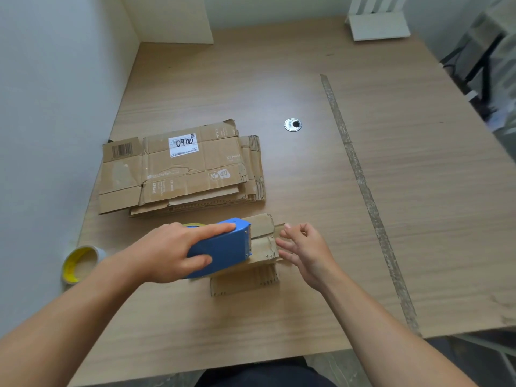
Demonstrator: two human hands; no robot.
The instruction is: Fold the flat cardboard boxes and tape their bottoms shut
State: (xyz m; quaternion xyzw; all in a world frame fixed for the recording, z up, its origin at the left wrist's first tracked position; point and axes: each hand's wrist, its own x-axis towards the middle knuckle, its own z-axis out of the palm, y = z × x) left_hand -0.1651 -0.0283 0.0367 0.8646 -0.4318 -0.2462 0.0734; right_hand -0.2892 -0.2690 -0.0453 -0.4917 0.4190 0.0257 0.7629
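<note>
Left hand: the left hand [178, 252] grips a blue tape gun [223, 247]. One finger lies straight along the top and the thumb presses on the near side.
Tape gun: it lies on top of the small box [262, 226], and its toothed end points to the right.
Right hand: the right hand [304, 250] is loose and half open, fingers a little bent. Its fingertips [282, 243] touch the right end of the small box. I cannot tell if it pinches any tape.
Small box: it stands on the table [279, 79], near the front edge, between the two hands. Its top flaps are folded down.
Flat boxes: a pile of flat boxes [181, 174] lies just behind the small box, not touching it. The top one has a white label [183, 145] that says 0900.
Tape roll: a tape roll [81, 263] with a yellow inside sits at the left edge of the table, beside the left arm.
Table: it is brown wood with a round metal ring [292, 124] in it, and a long rough strip [363, 185] runs down the right part.
</note>
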